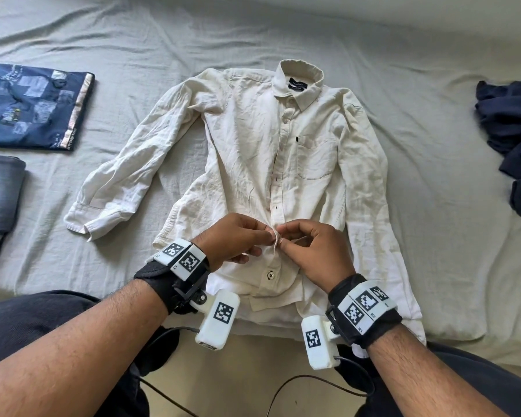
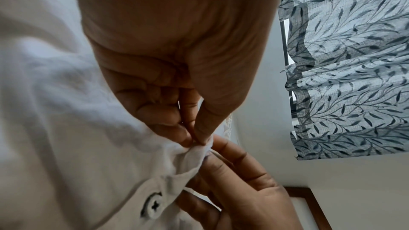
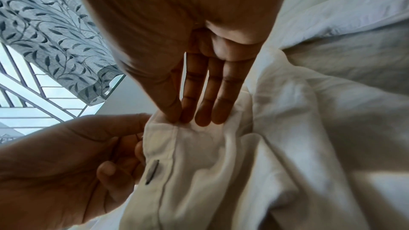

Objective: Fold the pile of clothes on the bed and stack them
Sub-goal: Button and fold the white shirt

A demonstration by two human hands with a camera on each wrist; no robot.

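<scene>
A cream long-sleeved shirt (image 1: pixel 247 152) lies face up on the bed, collar at the far end, both sleeves spread out. My left hand (image 1: pixel 238 236) and right hand (image 1: pixel 310 245) meet over its button placket near the hem. Each pinches the placket edge between thumb and fingertips and lifts a small ridge of cloth. In the left wrist view my left hand (image 2: pixel 194 139) nips the fabric just above a white button (image 2: pixel 153 205). The right wrist view has my right hand (image 3: pixel 183 118) pinching the placket (image 3: pixel 177 146) above a buttonhole (image 3: pixel 152 172).
A folded navy printed garment (image 1: pixel 33 106) and folded grey jeans (image 1: pixel 0 194) lie at the left on the grey sheet (image 1: pixel 163 46). A crumpled dark navy pile (image 1: pixel 515 139) sits at the right edge. Leaf-patterned curtains (image 2: pixel 349 69) hang by a window.
</scene>
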